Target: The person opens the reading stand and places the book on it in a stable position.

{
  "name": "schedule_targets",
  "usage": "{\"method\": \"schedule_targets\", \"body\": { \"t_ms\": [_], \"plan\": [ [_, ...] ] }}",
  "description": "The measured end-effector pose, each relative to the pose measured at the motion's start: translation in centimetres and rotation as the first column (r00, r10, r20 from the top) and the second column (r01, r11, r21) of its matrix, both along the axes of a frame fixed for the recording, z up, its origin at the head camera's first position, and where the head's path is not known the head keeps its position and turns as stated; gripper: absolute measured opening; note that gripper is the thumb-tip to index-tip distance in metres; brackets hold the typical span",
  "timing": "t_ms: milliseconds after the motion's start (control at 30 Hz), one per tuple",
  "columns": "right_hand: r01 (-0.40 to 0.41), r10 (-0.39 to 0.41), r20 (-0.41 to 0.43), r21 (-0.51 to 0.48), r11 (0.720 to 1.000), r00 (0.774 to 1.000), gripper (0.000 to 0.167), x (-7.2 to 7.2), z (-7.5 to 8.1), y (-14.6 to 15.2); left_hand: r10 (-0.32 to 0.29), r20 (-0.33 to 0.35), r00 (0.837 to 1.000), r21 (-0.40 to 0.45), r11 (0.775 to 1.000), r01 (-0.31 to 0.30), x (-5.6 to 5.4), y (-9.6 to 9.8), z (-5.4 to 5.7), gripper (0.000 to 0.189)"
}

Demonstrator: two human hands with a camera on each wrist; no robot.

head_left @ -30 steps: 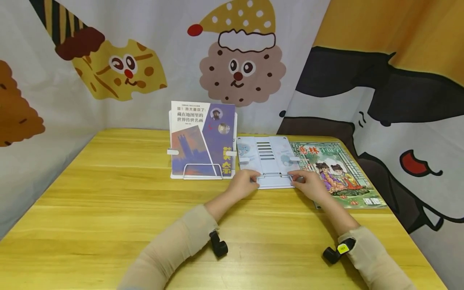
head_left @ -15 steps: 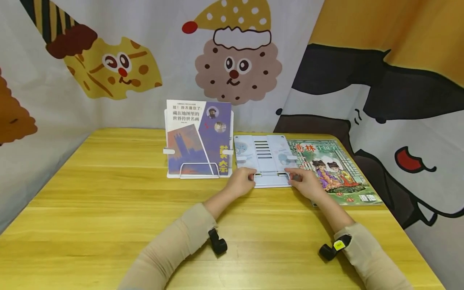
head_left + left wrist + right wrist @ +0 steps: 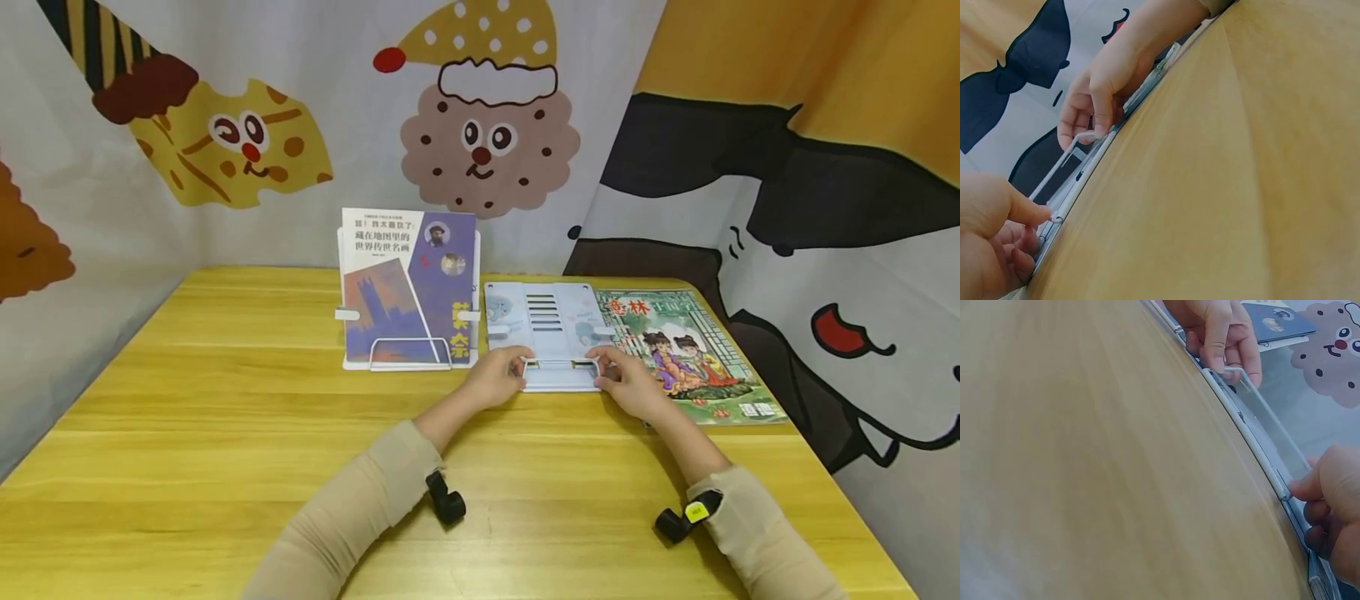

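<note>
A pale blue-white book stand [image 3: 546, 343] with a row of slots lies flat on the table in the head view. Its wire support [image 3: 1272, 419] rises from the near edge, standing up off the panel in both wrist views. My left hand [image 3: 495, 377] pinches the left end of this wire between thumb and fingers. At the opposite end, my right hand [image 3: 632, 385] pinches the wire the same way. Beneath and beside the right hand lies a green illustrated magazine [image 3: 701, 358], partly covered by that hand. The fingertips' undersides are partly hidden in the head view.
Left of the flat stand, a purple and white book [image 3: 408, 287] leans upright on a second white stand [image 3: 357, 367] with clips and a wire front. A cartoon-printed curtain [image 3: 300, 50] hangs behind the wooden table [image 3: 225, 400].
Both hands stay at the wire's ends while the wire tilts up from the stand's panel. The head view has shifted slightly, moving everything a little left.
</note>
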State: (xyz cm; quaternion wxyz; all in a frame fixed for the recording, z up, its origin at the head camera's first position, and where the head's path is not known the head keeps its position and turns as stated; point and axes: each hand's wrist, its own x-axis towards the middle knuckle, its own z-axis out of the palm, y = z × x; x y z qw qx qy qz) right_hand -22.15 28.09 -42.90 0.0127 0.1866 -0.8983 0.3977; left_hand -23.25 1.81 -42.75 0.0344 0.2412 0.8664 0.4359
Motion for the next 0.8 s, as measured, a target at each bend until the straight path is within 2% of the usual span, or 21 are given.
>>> {"method": "schedule_targets", "body": {
  "t_ms": [167, 333, 400, 500, 633, 733, 800],
  "plan": [
    [0.021, -0.021, -0.051, -0.008, 1.000, 0.998, 0.035, 0.2, -0.1, -0.1, -0.026, 0.004, 1.000, 0.081, 0.996, 0.026, 0.2, -0.1, -0.2, 0.041],
    [0.026, -0.026, -0.006, -0.043, 0.999, 1.000, 0.032, 0.4, 0.1, 0.1, -0.022, -0.031, 0.999, 0.118, 0.993, 0.026, 0.2, -0.3, -0.2, 0.037],
    [0.034, -0.034, -0.004, -0.041, 0.999, 0.999, 0.030, 0.4, 0.4, 0.3, 0.007, -0.067, 0.998, 0.123, 0.992, 0.002, 0.1, -0.2, -0.2, 0.034],
    [0.085, -0.087, -0.060, -0.031, 0.996, 0.994, 0.030, -0.1, 0.7, 0.7, 0.087, -0.128, 0.988, 0.167, 0.984, -0.065, -0.2, -0.1, 0.1, 0.031],
    [0.203, -0.207, -0.155, -0.042, 0.978, 0.966, 0.037, -1.5, 0.8, 1.3, 0.200, -0.180, 0.963, 0.241, 0.958, -0.154, -1.0, 0.1, 0.3, 0.035],
    [0.273, -0.281, -0.159, -0.068, 0.960, 0.947, 0.041, -2.8, 0.5, 1.9, 0.250, -0.200, 0.947, 0.240, 0.950, -0.200, -1.7, 0.4, 0.2, 0.041],
    [0.289, -0.298, -0.134, -0.083, 0.954, 0.945, 0.045, -3.5, 0.3, 2.3, 0.264, -0.196, 0.944, 0.221, 0.950, -0.219, -2.2, 0.6, 0.1, 0.048]
  ]
}}
